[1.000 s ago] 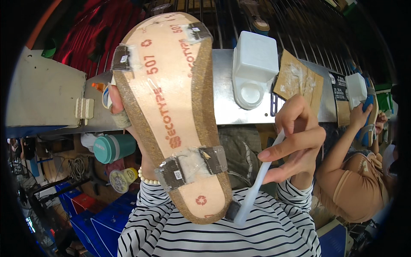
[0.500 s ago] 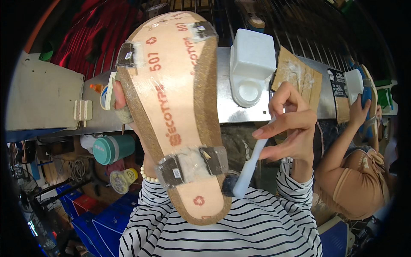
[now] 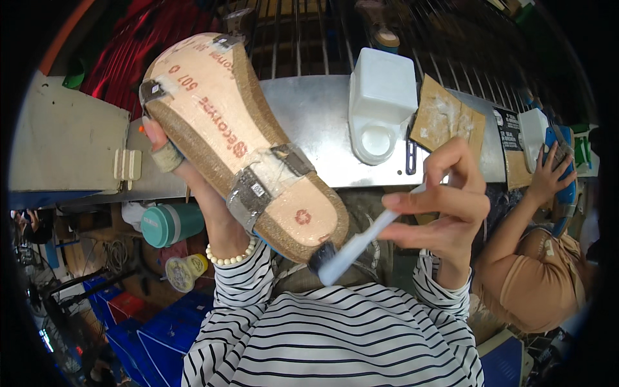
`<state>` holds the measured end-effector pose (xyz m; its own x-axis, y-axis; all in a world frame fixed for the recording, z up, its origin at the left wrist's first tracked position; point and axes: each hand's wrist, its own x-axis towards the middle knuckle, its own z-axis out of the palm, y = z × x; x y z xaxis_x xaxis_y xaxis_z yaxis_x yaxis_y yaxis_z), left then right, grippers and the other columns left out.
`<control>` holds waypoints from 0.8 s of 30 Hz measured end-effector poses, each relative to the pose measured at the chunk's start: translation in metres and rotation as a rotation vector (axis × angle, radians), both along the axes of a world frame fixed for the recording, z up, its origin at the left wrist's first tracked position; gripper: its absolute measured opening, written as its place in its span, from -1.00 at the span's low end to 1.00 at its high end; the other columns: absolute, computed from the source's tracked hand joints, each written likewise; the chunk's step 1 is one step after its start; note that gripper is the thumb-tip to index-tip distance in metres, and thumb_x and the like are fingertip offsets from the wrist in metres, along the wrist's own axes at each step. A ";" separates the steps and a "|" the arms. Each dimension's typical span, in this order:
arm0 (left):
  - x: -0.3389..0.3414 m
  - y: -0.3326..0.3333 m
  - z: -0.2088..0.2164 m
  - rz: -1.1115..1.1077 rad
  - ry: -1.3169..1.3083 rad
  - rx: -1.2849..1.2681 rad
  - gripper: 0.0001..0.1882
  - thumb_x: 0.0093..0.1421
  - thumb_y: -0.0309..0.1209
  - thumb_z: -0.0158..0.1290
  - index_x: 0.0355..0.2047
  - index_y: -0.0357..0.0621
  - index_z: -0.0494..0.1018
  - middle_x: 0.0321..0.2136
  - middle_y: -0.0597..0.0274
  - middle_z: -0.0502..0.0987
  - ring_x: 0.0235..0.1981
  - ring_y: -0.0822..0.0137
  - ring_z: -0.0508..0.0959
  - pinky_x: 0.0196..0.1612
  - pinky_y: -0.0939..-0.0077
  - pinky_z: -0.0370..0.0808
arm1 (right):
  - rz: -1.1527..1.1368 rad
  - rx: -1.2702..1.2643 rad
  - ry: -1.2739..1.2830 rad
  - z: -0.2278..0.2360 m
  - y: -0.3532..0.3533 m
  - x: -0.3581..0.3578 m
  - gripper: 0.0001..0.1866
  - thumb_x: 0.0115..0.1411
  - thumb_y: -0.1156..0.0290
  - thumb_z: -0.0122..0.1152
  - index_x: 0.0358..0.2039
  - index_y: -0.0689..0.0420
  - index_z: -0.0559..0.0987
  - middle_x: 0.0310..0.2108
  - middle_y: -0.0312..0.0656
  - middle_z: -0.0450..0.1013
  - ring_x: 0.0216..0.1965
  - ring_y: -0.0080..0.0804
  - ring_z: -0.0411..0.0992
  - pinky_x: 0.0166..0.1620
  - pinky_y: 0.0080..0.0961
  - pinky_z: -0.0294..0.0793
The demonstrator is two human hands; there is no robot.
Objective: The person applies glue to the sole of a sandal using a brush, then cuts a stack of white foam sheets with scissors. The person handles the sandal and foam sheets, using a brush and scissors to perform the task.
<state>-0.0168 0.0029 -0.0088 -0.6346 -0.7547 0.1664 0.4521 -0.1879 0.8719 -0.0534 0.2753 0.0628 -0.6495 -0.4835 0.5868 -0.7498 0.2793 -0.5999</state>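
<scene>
A shoe last or lasted sandal with a cork-edged beige sole [image 3: 219, 138], its strap ends folded onto the underside under clear film, is tilted across the space before me, heel toward my chest. My left hand [image 3: 193, 180] grips it from behind; only the thumb side, with a tan wrap round a finger, and the beaded wrist show. Pinched between thumb and fingers of my right hand [image 3: 445, 206] is a brush [image 3: 356, 249] with a pale handle. Its dark bristles touch the cork edge at the heel.
Ahead, a metal bench [image 3: 303, 106] carries a white dispenser with a round cup [image 3: 383, 84] and stained cardboard [image 3: 448, 116], below a barred rack. A teal jug [image 3: 173, 224] and blue crates [image 3: 164, 329] stand lower left. At right, a co-worker's hand [image 3: 554, 169] holds a blue item.
The sole has tilted, its toe end going left and its heel up and right. The brush has moved slightly left, from the heel's side to its rear edge. The co-worker's hand has shifted too.
</scene>
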 end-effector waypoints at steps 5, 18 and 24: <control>0.011 -0.007 0.032 0.173 0.111 -0.173 0.02 0.04 0.25 0.14 0.33 -0.07 0.05 0.29 0.07 0.15 0.31 0.13 0.20 0.35 0.04 0.17 | -0.058 -0.097 -0.074 -0.017 0.021 -0.014 -0.65 -0.40 0.33 0.58 -0.48 0.09 0.73 -0.42 -0.38 0.18 -0.37 -0.50 0.19 -0.35 -0.60 0.09; 0.016 -0.046 0.094 -0.359 0.669 0.122 0.20 -0.20 -0.20 0.45 0.36 -0.16 -0.03 0.38 -0.09 -0.02 0.40 -0.20 -0.12 0.41 -0.33 -0.27 | -0.610 0.456 0.160 -0.091 0.034 -0.039 -0.74 -0.20 0.20 0.54 -0.50 0.02 0.70 -0.42 -0.33 0.28 -0.43 -0.45 0.26 -0.22 -0.39 0.13; 0.015 -0.038 0.073 -0.242 0.523 0.225 -0.03 0.00 -0.32 0.28 0.35 -0.18 -0.01 0.34 -0.13 0.05 0.35 -0.14 0.03 0.37 -0.21 -0.03 | -0.746 0.165 -0.069 -0.109 0.034 -0.012 -0.78 -0.08 0.27 0.51 -0.51 0.12 0.69 -0.45 -0.24 0.24 -0.52 -0.40 0.26 -0.45 -0.46 0.18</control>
<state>-0.0022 -0.0352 0.0639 -0.6693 -0.6525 0.3554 0.7308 -0.4918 0.4733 -0.0650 0.3090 -0.0459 -0.8707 0.0197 0.4914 -0.2900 0.7865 -0.5453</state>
